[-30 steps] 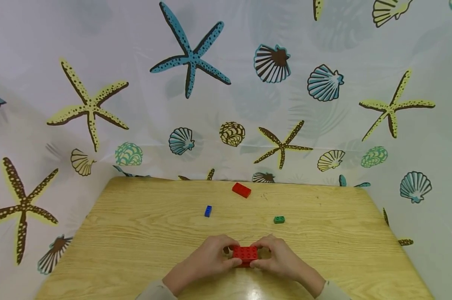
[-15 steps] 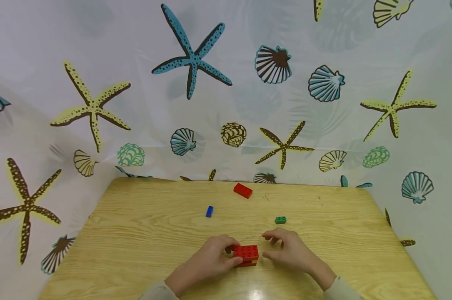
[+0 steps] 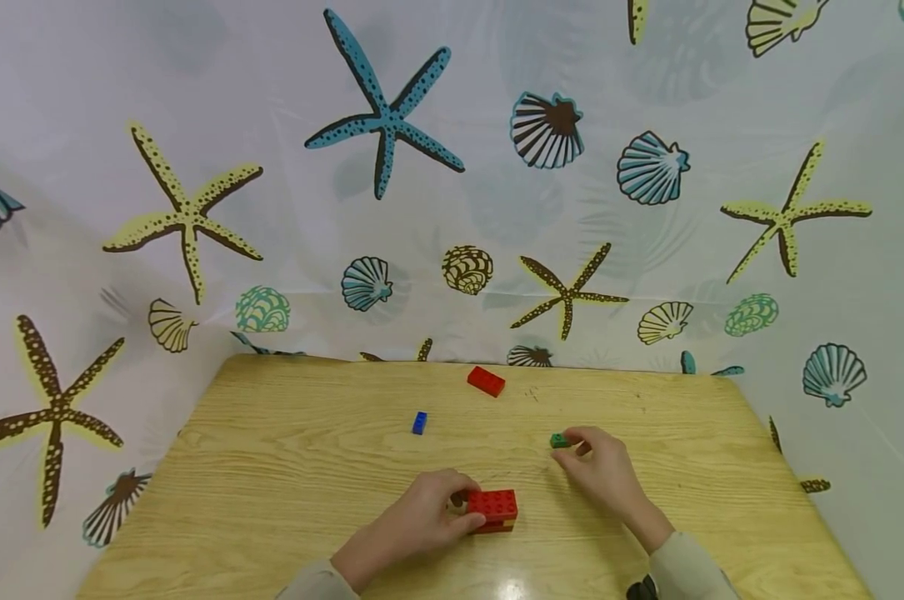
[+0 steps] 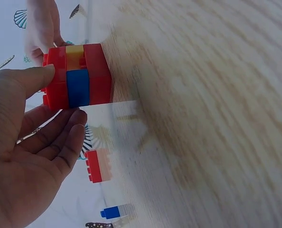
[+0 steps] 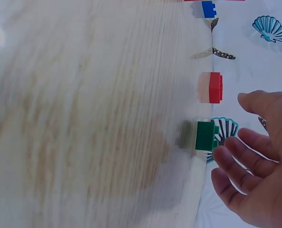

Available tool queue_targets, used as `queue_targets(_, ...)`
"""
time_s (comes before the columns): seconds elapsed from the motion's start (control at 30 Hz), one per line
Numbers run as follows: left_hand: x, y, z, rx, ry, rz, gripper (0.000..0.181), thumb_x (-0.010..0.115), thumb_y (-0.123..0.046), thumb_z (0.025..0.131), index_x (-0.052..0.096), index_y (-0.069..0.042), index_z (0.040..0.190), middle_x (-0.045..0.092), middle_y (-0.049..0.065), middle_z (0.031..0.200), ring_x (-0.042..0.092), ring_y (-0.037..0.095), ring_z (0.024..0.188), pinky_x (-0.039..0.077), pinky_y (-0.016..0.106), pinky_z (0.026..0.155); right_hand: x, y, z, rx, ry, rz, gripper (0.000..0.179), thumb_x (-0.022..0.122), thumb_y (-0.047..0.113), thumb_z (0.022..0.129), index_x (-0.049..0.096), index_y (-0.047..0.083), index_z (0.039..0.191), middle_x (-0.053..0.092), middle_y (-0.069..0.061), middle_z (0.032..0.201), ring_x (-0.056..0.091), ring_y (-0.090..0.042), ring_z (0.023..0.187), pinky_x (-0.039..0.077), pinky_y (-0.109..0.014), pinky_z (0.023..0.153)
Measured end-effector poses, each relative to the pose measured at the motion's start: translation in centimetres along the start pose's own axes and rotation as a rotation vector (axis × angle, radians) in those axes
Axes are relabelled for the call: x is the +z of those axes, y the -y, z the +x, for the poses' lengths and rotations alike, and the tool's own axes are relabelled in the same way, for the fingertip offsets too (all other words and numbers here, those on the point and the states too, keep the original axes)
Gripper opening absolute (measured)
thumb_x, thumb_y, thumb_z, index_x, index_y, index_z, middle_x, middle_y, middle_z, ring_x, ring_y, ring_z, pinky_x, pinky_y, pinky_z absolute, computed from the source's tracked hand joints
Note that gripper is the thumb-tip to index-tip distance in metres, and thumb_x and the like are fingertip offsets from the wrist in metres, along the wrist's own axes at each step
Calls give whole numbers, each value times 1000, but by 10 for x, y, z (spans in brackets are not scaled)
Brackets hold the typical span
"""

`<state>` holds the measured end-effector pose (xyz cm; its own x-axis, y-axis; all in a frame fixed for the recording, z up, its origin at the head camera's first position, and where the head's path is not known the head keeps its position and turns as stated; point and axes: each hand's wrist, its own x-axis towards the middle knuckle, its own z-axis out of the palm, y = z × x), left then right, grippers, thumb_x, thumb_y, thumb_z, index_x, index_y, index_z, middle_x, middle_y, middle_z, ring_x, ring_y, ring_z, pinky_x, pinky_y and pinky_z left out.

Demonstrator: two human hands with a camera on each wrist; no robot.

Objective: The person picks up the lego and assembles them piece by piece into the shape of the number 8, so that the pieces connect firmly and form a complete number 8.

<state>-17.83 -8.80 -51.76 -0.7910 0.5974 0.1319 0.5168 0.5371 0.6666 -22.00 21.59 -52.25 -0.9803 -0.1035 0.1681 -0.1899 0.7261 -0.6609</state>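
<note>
My left hand (image 3: 420,518) holds the left end of a stack of toy building bricks (image 3: 498,507) near the front middle of the table. The left wrist view shows red bricks above and below, with blue and yellow bricks (image 4: 78,88) between them. There the thumb lies against the upper red brick, with other fingers on the far side. My right hand (image 3: 606,468) is at a small green two-stud brick (image 3: 557,441), its fingertips right at the brick's right end. In the right wrist view the thumb and fingers stand apart beside the green brick (image 5: 205,136).
A red brick (image 3: 486,382) lies near the back edge of the wooden table (image 3: 302,467). To its front left is a small blue brick (image 3: 419,423). A white cloth (image 3: 437,208) printed with starfish and shells hangs behind and at both sides.
My right hand has let go of the brick stack and moved right and away from me to the green brick. My left hand has stayed on the stack.
</note>
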Motion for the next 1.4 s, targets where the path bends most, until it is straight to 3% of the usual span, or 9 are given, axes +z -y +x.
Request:
queue_targets(0.2, 0, 0, -2, 17, -18, -14, 34, 79, -27, 97, 75, -3, 120, 75, 4, 103, 65, 10, 86, 55, 21, 75, 0, -6, 7, 86, -11, -54, 48, 78, 34, 96, 71, 0, 129, 73, -16, 121, 69, -26, 100, 59, -45, 85)
queue_targets(0.4, -1, -1, -2, 23, -20, -31, 35, 78, -26, 97, 75, -2, 122, 75, 6, 103, 65, 11, 86, 54, 21, 74, 3, -9, 13, 108, -9, -118, 51, 78, 39, 95, 72, -2, 126, 75, -17, 119, 71, -31, 103, 59, -51, 89)
queue_targets(0.83, 1, 0, -2, 29, -29, -22, 34, 78, -26, 98, 76, -3, 123, 75, 5, 102, 65, 12, 86, 53, 20, 75, 10, -11, 21, 97, 8, -166, 48, 79, 36, 95, 74, -3, 122, 76, -19, 117, 71, -36, 108, 57, -54, 94)
queue_targets(1.1, 0, 1, -1, 21, -19, -37, 35, 78, -26, 98, 75, -3, 124, 75, 5, 102, 65, 13, 86, 53, 20, 75, 14, -10, 24, 57, -13, -186, 35, 78, 26, 95, 75, -2, 116, 76, -17, 111, 70, -36, 105, 57, -53, 93)
queue_targets(1.4, -1, 2, -3, 9, -4, -55, 38, 78, -29, 98, 75, -3, 125, 75, 5, 103, 65, 11, 87, 54, 20, 74, 13, -5, 24, 32, 19, -113, 34, 76, 18, 94, 73, -2, 121, 74, -17, 117, 66, -38, 113, 55, -55, 98)
